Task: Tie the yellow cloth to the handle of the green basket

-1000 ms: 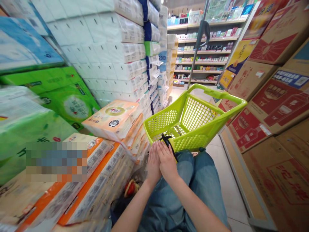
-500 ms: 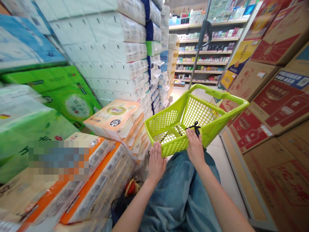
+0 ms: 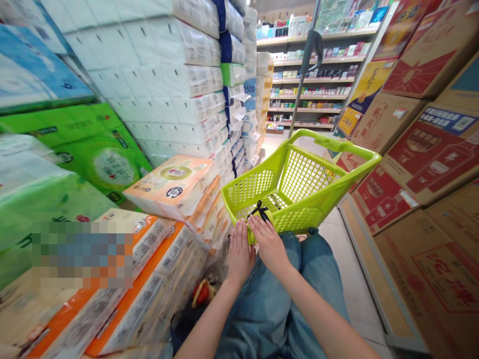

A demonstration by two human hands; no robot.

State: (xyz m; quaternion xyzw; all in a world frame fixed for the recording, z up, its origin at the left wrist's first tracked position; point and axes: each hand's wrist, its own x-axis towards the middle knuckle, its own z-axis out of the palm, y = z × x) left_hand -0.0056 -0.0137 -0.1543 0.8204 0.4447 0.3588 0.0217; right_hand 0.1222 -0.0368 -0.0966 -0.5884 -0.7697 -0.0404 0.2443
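The right hand (image 3: 270,245) and a black bow (image 3: 261,209) have returned beside the left hand (image 3: 240,253) at the basket (image 3: 312,203)'s near corner. Both hands' fingers lie straight; any grip cannot be told.

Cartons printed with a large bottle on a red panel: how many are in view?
2, both right of the lime-green shopping basket: an upper carton and, below it to the left, a lower carton. More may be hidden.
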